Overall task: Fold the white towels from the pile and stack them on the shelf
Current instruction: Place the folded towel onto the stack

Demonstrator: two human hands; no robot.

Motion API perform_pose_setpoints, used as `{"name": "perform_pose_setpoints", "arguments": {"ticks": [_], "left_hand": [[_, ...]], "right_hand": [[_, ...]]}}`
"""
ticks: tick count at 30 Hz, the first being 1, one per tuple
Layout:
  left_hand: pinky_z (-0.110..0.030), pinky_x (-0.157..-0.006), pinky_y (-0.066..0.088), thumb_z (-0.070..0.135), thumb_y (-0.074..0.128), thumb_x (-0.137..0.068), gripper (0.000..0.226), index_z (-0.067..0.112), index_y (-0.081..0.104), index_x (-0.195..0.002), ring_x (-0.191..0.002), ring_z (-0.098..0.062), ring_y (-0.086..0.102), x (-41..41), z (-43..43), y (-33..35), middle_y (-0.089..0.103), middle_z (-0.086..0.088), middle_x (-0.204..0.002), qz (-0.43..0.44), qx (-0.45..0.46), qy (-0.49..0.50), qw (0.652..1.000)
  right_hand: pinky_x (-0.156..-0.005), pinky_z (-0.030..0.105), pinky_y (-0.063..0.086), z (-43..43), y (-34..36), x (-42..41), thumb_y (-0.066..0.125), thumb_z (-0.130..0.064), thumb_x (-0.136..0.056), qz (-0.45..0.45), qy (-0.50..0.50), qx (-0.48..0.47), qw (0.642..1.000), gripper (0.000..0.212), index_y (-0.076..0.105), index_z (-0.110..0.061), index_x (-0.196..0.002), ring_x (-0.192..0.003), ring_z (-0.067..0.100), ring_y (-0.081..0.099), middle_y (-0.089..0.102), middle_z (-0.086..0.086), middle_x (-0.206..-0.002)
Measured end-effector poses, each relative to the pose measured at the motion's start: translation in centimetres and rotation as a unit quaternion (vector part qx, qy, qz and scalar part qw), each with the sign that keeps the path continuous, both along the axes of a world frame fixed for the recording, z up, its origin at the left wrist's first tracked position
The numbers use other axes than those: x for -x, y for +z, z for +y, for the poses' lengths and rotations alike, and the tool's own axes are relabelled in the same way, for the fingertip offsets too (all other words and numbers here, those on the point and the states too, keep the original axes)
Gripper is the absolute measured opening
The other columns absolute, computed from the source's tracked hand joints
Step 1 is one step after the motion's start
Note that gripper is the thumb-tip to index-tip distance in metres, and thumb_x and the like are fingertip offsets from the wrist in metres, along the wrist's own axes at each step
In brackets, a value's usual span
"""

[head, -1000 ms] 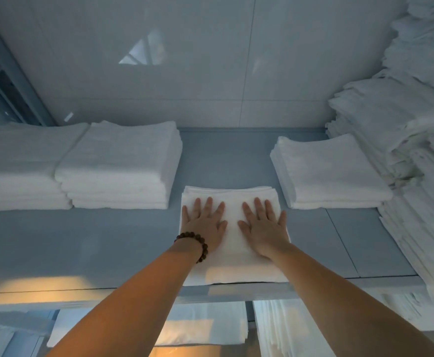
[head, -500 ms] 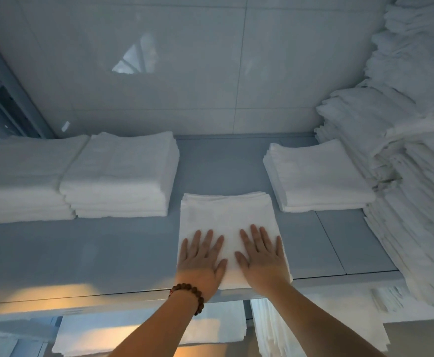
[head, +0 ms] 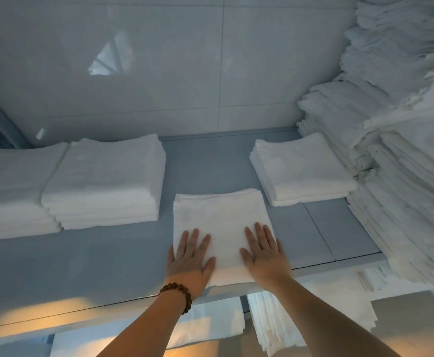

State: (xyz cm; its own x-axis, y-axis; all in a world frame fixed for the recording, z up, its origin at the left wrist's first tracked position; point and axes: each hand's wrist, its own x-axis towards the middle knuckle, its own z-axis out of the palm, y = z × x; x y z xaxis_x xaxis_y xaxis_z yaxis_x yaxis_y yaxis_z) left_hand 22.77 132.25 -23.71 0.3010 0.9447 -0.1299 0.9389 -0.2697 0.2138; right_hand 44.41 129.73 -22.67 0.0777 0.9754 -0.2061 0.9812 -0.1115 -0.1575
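Right, I see the folded towel lying flat at the front edge of the shelf, between a tall stack to the left and a lower stack to the right. Both hands press palm-down on its near half, fingers straight and spread, gripping nothing: left hand at the near-left corner, right hand at the near-right, bare towel between them. The pile rises at far right

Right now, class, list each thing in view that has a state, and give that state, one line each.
Middle towel: folded, flat on the shelf.
Left hand: open, pressing flat on it.
Right hand: open, pressing flat on it.
Left stacks: folded, neat.
Right stack: folded, low.
Pile: tall, uneven.
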Motion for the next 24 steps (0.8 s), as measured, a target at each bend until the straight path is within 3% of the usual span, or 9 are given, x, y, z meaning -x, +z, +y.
{"name": "perform_pose_setpoints", "arguments": {"ticks": [4,6,9,11,15,18,21,24], "left_hand": [[-0.043,-0.115,-0.003,0.058,0.012,-0.094,0.057,0.045,-0.012,-0.144,-0.135,-0.009,-0.031,0.2,-0.7,0.2,-0.032,0.016,-0.146,-0.017,0.030,-0.021,0.999],[-0.042,-0.116,0.000,0.054,0.020,-0.095,0.055,0.044,0.001,-0.146,-0.137,-0.008,-0.027,0.3,-1.2,0.5,-0.024,0.015,-0.152,-0.047,0.039,-0.024,0.998],[-0.044,-0.117,0.011,0.042,0.038,-0.096,0.042,0.041,0.036,-0.138,-0.143,-0.013,-0.012,0.5,-1.1,1.7,-0.009,0.015,-0.156,-0.125,0.043,0.036,0.991],[-0.046,-0.116,0.019,0.032,0.043,-0.095,0.033,0.041,0.050,-0.126,-0.143,-0.021,-0.007,0.5,-0.5,2.4,-0.008,0.014,-0.156,-0.145,0.045,0.092,0.984],[-0.037,-0.112,0.026,0.020,0.048,-0.092,0.030,0.037,0.059,-0.115,-0.138,-0.031,0.016,0.3,1.5,3.6,-0.003,0.009,-0.157,-0.202,0.054,0.153,0.966],[-0.035,-0.108,0.032,0.014,0.050,-0.089,0.029,0.036,0.062,-0.105,-0.130,-0.033,0.034,0.2,3.1,4.1,0.006,0.002,-0.156,-0.244,0.089,0.205,0.944],[-0.027,-0.090,0.043,0.008,0.052,-0.087,0.025,0.030,0.064,-0.092,-0.106,-0.024,0.049,0.1,4.3,4.3,0.023,-0.008,-0.145,-0.287,0.121,0.231,0.922],[-0.021,-0.067,0.049,0.002,0.056,-0.085,0.025,0.024,0.068,-0.085,-0.086,-0.025,0.059,0.1,4.8,4.3,0.050,-0.018,-0.124,-0.316,0.147,0.235,0.907]], "right_hand": [[-0.118,0.039,-0.004,-1.0,0.1,0.0,0.005,-0.059,-0.094,-0.002,-0.004,0.010,1.000,0.063,-0.023,-0.032,-0.143,-0.141,0.014,-0.025,-0.030,-0.008,-0.152],[-0.118,0.040,-0.003,-1.1,0.4,-0.3,0.006,-0.059,-0.094,-0.004,-0.002,0.023,1.000,0.063,-0.022,-0.033,-0.144,-0.142,0.014,-0.024,-0.028,-0.007,-0.153],[-0.118,0.041,0.000,-0.7,1.0,-0.7,0.009,-0.057,-0.095,-0.009,0.011,0.050,0.999,0.062,-0.016,-0.033,-0.146,-0.143,0.017,-0.021,-0.025,-0.005,-0.155],[-0.118,0.042,0.000,-0.1,1.5,-0.8,0.014,-0.054,-0.097,-0.006,0.009,0.055,0.998,0.061,-0.010,-0.033,-0.148,-0.144,0.019,-0.019,-0.022,-0.003,-0.156],[-0.119,0.040,0.011,1.9,2.6,-1.4,0.027,-0.041,-0.099,0.033,-0.042,0.023,0.998,0.057,0.004,-0.030,-0.150,-0.146,0.024,-0.010,-0.016,0.002,-0.158],[-0.114,0.039,0.023,3.1,3.2,-1.9,0.038,-0.035,-0.098,0.066,-0.085,0.007,0.994,0.057,0.014,-0.032,-0.149,-0.145,0.027,0.008,-0.005,0.003,-0.159],[-0.111,0.038,0.030,3.6,3.4,-2.3,0.043,-0.036,-0.096,0.078,-0.102,0.015,0.992,0.057,0.020,-0.031,-0.148,-0.136,0.031,0.026,0.017,0.010,-0.153],[-0.105,0.038,0.036,3.9,3.3,-2.7,0.045,-0.035,-0.095,0.103,-0.110,0.028,0.988,0.056,0.023,-0.033,-0.146,-0.124,0.032,0.039,0.036,0.014,-0.137]]}}
